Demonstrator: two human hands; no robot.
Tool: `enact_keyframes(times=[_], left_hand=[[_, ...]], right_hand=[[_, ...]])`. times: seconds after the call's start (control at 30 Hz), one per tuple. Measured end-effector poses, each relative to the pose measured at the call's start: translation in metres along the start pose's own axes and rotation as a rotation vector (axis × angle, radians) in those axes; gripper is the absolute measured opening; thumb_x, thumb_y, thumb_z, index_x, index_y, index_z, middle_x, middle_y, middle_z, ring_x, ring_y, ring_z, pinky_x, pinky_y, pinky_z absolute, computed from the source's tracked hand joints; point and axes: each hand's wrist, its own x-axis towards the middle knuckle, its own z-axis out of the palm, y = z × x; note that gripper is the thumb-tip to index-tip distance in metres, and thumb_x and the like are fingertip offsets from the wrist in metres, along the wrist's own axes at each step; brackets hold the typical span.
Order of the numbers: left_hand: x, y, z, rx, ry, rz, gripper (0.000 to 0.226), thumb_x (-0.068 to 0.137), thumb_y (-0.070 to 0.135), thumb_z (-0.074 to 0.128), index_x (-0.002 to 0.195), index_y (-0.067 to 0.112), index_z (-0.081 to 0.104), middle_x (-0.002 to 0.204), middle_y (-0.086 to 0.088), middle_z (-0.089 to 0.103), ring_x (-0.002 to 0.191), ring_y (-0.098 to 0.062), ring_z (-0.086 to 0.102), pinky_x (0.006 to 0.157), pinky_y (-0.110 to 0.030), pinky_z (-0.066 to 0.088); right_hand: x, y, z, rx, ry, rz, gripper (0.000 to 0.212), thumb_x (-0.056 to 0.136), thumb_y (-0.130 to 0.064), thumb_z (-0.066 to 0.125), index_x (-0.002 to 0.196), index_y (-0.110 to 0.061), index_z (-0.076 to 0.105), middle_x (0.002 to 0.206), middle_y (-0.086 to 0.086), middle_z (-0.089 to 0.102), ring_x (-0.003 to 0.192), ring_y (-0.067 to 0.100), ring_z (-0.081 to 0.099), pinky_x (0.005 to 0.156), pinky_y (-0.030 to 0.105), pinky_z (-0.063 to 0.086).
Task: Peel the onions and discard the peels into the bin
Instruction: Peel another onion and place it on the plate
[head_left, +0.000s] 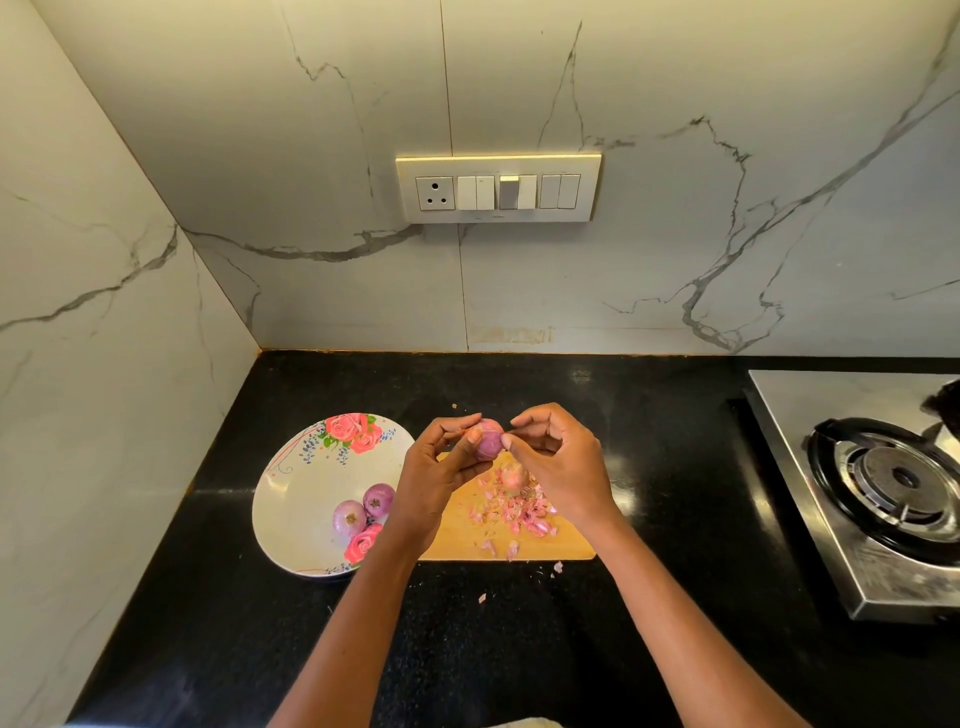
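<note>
Two hands on one onion, peel edge between the thumbs

Both hands meet above the far edge of the cutting board (467, 540). Left hand (439, 470) cradles the onion (488, 439) from its left side and below, fingers curled round it, thumb laid across the near face. Right hand (558, 460) comes in from the onion's right, thumb and forefinger closed together at the skin, apparently pinching a flap of peel; the flap itself is too small to confirm. The onion thus sits between the two hands, touching both, held off the board. It looks nearly round, so its long axis cannot be judged; root and tip ends are not visible.

Judgement: the next pull runs rightward and away from the left hand, which acts as the anchor. The right hand is the working one.

Just below the right hand, on the board: a second onion (514, 475), paler, seemingly part-peeled, partly masked by the fingers. Loose peels (519, 512) are scattered round it, a few spilled toward the person onto the desk (649, 467).

Left of the left hand: a flowered plate (296, 483) with two onions (363, 512), skins apparently off.

Far right of the right hand: a gas stove (883, 483), cut off by the frame.

No bin in view; its direction from the hands cannot be told.
</note>
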Motion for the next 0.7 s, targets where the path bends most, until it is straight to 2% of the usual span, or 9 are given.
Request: enact_keyframes(times=[0.1, 0.23, 0.3, 0.4, 0.5, 0.6, 0.7], left_hand=[[-0.001, 0.0, 0.001, -0.02, -0.006, -0.016, 0.039, 0.089, 0.03, 0.063, 0.127, 0.019, 0.062, 0.122, -0.006, 0.071, 0.108, -0.023, 0.073, 0.089, -0.033, 0.06], [-0.001, 0.002, 0.003, -0.076, -0.002, -0.048, 0.044, 0.088, 0.033, 0.061, 0.129, 0.019, 0.06, 0.122, -0.006, 0.07, 0.108, -0.026, 0.073, 0.093, -0.039, 0.059], [0.0, 0.002, 0.002, -0.083, 0.007, -0.051, 0.043, 0.088, 0.033, 0.062, 0.128, 0.019, 0.06, 0.121, -0.006, 0.071, 0.107, -0.026, 0.073, 0.094, -0.041, 0.059], [0.001, 0.003, 0.001, -0.069, 0.022, -0.035, 0.041, 0.089, 0.032, 0.062, 0.128, 0.018, 0.061, 0.119, -0.007, 0.072, 0.106, -0.025, 0.073, 0.093, -0.041, 0.06], [0.001, 0.001, 0.003, -0.051, 0.031, -0.018, 0.038, 0.09, 0.03, 0.063, 0.126, 0.018, 0.063, 0.117, -0.005, 0.074, 0.106, -0.024, 0.073, 0.092, -0.039, 0.06], [0.0, 0.0, 0.004, -0.041, 0.033, -0.011, 0.038, 0.089, 0.03, 0.065, 0.125, 0.018, 0.063, 0.12, -0.007, 0.072, 0.107, -0.023, 0.073, 0.093, -0.039, 0.06], [0.0, 0.001, 0.002, -0.02, 0.038, 0.002, 0.039, 0.087, 0.031, 0.065, 0.124, 0.019, 0.064, 0.122, -0.007, 0.07, 0.108, -0.022, 0.072, 0.089, -0.032, 0.06]], right_hand=[[0.001, 0.001, 0.0, -0.014, 0.023, 0.01, 0.015, 0.088, -0.015, 0.078, 0.1, -0.018, 0.07, 0.092, -0.01, 0.073, 0.09, 0.003, 0.07, 0.078, 0.016, 0.056], [0.002, 0.008, -0.001, -0.031, 0.07, 0.062, 0.013, 0.092, -0.011, 0.073, 0.101, -0.02, 0.072, 0.095, -0.009, 0.073, 0.092, 0.003, 0.07, 0.084, 0.026, 0.06], [0.003, 0.01, -0.004, -0.001, 0.029, 0.078, 0.013, 0.095, -0.014, 0.071, 0.105, -0.022, 0.073, 0.1, -0.009, 0.074, 0.097, 0.005, 0.071, 0.086, 0.03, 0.061], [0.001, 0.004, -0.004, 0.039, -0.075, 0.054, 0.017, 0.092, -0.024, 0.075, 0.108, -0.02, 0.074, 0.103, -0.01, 0.075, 0.1, 0.005, 0.071, 0.087, 0.024, 0.059], [-0.001, 0.001, 0.0, 0.019, -0.07, 0.014, 0.02, 0.088, -0.023, 0.079, 0.106, -0.019, 0.074, 0.1, -0.011, 0.075, 0.097, 0.003, 0.071, 0.083, 0.016, 0.055], [-0.001, 0.003, 0.002, -0.007, -0.031, 0.015, 0.018, 0.087, -0.022, 0.081, 0.103, -0.02, 0.073, 0.095, -0.012, 0.075, 0.094, 0.003, 0.071, 0.081, 0.017, 0.056], [-0.002, 0.005, 0.002, 0.018, -0.025, 0.043, 0.013, 0.089, -0.017, 0.078, 0.1, -0.019, 0.071, 0.091, -0.008, 0.076, 0.089, 0.006, 0.073, 0.079, 0.019, 0.057]])
